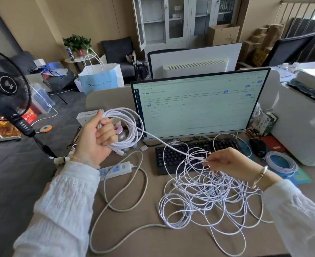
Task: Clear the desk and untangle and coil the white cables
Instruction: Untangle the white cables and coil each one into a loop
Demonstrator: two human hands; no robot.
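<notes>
My left hand (97, 138) is raised over the desk's left side and grips a coil of white cable (128, 125) made of several loops. From that coil a single taut strand (164, 143) runs down and right to my right hand (228, 162), which pinches it between fingertips above the keyboard's right part. Below my right hand a large tangle of thin white cable (206, 193) sprawls over the desk and the keyboard's front edge. A second, finished coil of white cable (281, 162) lies flat at the right on a blue mat.
A white power strip (114, 169) with a thick grey cord (119, 201) looping over the desk (153, 242) lies at the left. A black keyboard (175, 154) sits under the monitor (199, 106); a black mouse (257, 146) and a white printer (304, 130) stand at the right. A black fan (6, 86) stands left.
</notes>
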